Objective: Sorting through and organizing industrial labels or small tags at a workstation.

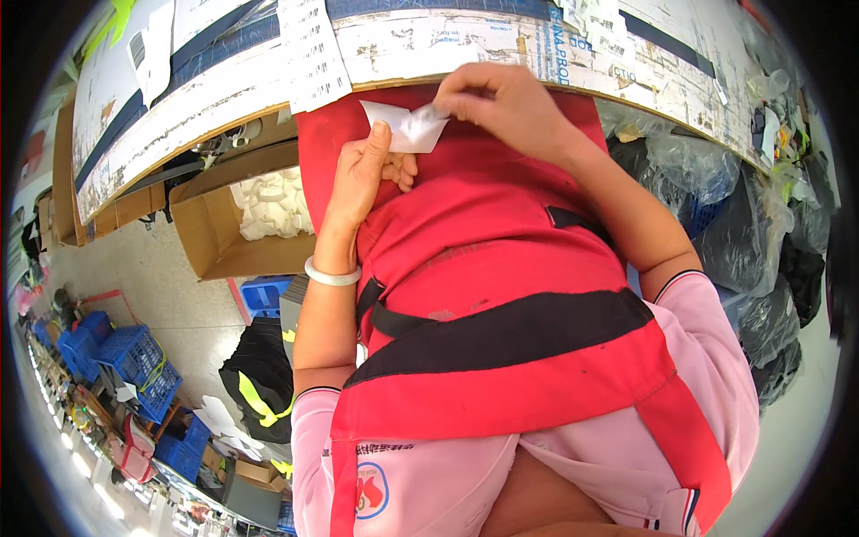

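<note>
A small white folded piece (413,131), like paper or thin sheet, is held in front of my red apron, just below the table edge. My left hand (365,168) grips its lower left side, with the thumb on top and the fingers curled beneath. At its upper right corner, the fingertips of my right hand (501,100) are pinched together, slightly blurred. Whether a separate bit sits between those fingertips cannot be made out. A white bracelet circles my left wrist. Beyond my left hand, a white printed strip (313,55) hangs over the table edge.
The worn table (420,55) spans the far side, with more printed strips (591,27) on it. An open cardboard box (204,234) of white pieces stands below left. Plastic bags (738,228) pile up at right. Blue crates (143,367) and a black bag (258,371) lie left.
</note>
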`<state>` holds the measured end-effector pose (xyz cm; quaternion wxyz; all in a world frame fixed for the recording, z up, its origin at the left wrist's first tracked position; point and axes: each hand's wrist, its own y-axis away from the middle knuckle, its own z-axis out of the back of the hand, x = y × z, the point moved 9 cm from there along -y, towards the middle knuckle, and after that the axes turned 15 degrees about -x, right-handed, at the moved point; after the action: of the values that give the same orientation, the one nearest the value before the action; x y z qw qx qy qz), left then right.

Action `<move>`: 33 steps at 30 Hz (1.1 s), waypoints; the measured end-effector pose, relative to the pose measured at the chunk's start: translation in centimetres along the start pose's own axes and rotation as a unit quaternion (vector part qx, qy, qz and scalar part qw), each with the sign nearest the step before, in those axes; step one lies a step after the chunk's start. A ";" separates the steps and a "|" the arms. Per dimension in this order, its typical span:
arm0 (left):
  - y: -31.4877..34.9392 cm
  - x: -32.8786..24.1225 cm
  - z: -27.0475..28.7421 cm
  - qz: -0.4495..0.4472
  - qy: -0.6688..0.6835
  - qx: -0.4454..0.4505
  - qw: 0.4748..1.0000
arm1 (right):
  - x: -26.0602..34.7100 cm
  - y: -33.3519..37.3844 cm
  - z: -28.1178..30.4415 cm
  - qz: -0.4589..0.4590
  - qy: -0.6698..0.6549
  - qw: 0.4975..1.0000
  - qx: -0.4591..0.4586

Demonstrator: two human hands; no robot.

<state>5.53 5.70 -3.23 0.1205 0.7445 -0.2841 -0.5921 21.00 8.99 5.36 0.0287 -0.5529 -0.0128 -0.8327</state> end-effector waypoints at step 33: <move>-0.5 -0.3 0.3 -0.058 -0.081 -0.041 0.994 | -2.7 -3.9 2.1 -0.189 -0.074 0.977 -0.057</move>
<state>5.40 6.34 -3.37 0.0929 0.7034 -0.2253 -0.6677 23.75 13.10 3.78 -0.1620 -0.6015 -0.0721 -0.7790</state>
